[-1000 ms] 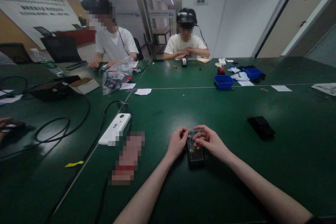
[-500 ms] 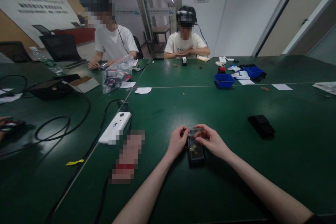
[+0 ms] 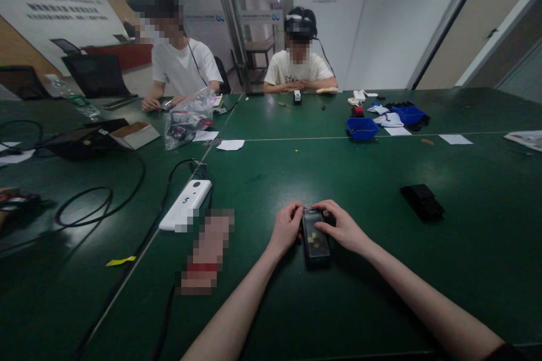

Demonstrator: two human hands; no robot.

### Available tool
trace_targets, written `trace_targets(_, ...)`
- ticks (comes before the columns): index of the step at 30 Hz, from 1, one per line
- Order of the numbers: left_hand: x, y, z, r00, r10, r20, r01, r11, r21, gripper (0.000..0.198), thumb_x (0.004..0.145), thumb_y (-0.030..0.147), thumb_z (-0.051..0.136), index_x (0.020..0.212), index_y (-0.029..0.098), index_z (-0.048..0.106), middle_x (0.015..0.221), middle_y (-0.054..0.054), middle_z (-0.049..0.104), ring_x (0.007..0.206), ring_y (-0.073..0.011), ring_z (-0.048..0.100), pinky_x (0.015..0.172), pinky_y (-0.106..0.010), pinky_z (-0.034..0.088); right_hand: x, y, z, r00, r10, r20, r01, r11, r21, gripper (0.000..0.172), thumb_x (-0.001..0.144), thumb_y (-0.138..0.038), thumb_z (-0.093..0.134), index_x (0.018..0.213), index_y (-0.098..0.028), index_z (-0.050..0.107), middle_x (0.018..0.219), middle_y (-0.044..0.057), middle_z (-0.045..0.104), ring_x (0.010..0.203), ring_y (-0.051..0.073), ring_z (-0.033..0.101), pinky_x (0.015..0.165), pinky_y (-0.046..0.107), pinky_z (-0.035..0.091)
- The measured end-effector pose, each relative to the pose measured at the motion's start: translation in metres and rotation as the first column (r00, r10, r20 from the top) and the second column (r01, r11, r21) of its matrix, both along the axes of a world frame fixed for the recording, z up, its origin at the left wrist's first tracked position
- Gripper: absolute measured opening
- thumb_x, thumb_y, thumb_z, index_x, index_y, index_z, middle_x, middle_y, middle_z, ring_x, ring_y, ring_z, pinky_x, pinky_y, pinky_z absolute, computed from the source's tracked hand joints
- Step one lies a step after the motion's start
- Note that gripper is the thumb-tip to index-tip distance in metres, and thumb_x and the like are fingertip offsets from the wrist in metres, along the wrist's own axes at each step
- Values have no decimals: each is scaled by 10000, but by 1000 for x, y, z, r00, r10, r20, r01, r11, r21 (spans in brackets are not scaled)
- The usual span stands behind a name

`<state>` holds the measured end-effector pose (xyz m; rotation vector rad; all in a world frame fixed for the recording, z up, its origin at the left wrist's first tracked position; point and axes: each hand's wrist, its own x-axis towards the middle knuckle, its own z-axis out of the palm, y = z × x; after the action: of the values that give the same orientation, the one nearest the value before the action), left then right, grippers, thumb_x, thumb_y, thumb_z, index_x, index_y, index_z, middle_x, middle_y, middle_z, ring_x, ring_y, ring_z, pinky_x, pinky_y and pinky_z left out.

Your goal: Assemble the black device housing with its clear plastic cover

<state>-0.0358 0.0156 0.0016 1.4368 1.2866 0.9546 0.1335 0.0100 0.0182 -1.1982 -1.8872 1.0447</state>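
Observation:
A dark flat case with a clear top (image 3: 317, 242) lies on the green table (image 3: 364, 304) in front of me, with small yellowish shapes showing through it. My left hand (image 3: 288, 227) is at its upper left edge, fingers bent and pressed together against the corner. From the right, my right hand (image 3: 341, 227) reaches over its upper part, forefinger at the top edge and thumb on the clear face. A black pouch (image 3: 423, 203) lies further right.
At left are a white power bank marked 5 (image 3: 186, 204), a blurred-out pinkish item (image 3: 212, 251), and black cables. Further off stand a blue tray (image 3: 362, 129), a plastic bag (image 3: 188, 118) and an open box (image 3: 135, 135). Two people sit across the table.
The fingers of my right hand have drawn together and back toward the case's top right, uncovering more of its clear face. The case stays in place.

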Motion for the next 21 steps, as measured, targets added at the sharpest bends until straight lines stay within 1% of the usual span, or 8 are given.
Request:
trace_targets(3,0,0,2,1000,-10,-15,11,999,40,267,810,385,450,811,148,572,570,34,502,412,-94,471,407,-206,356,1,0,1,1000,-3,-5,3,1000,-14,307,746,-186,582,1051,-208,564,1049,57,552,997,188,520,847,347,418)
trace_targets(7,0,0,6,997,5,-83,5,992,125,218,719,336,588,807,136,599,542,44,477,494,-96,458,491,-205,350,1,2,-2,1000,-7,-21,6,1000,-30,324,735,-191,586,1058,-205,568,1055,62,565,988,185,540,829,334,437)
trace_targets(11,1,0,5,996,44,-80,-32,990,137,216,707,325,604,810,135,589,551,49,463,503,-90,436,499,-201,339,-1,3,-10,993,-88,-83,76,987,-138,466,725,-222,602,1174,-172,487,1142,102,571,993,191,565,846,346,453)
trace_targets(13,0,1,2,996,73,-59,-64,988,141,219,710,329,602,812,135,588,554,50,454,502,-87,428,498,-198,339,-2,3,-12,990,-109,-87,92,980,-179,432,750,-262,583,1160,-153,498,1104,112,604,949,195,590,826,351,468)
trace_targets(15,0,2,-1,994,101,-31,-95,985,145,218,711,329,602,809,135,588,557,49,448,503,-84,420,496,-194,338,-4,1,-13,993,-86,-80,71,983,-172,339,790,-302,540,1096,-155,551,1028,100,647,901,195,612,814,356,475)
trace_targets(17,0,3,-4,992,122,2,-121,982,144,222,715,329,604,819,134,585,564,47,449,504,-82,420,493,-189,339,-5,-1,-12,996,-53,-75,42,989,-141,311,816,-326,511,1075,-167,579,1007,89,664,902,200,619,827,368,474)
trace_targets(19,-1,3,-4,989,145,38,-149,979,138,229,715,328,608,837,136,580,572,46,449,507,-81,424,493,-186,349,-6,-3,-12,996,-48,-70,40,993,-109,360,814,-345,521,1126,-172,568,1065,97,652,964,217,605,871,391,458)
trace_targets(21,-2,3,-3,982,172,79,-182,974,132,233,712,326,615,846,139,577,589,45,454,516,-80,434,502,-184,370,-6,-5,-13,996,-39,-86,31,996,-87,458,804,-365,540,1221,-179,512,1181,107,601,1068,234,560,936,418,420)
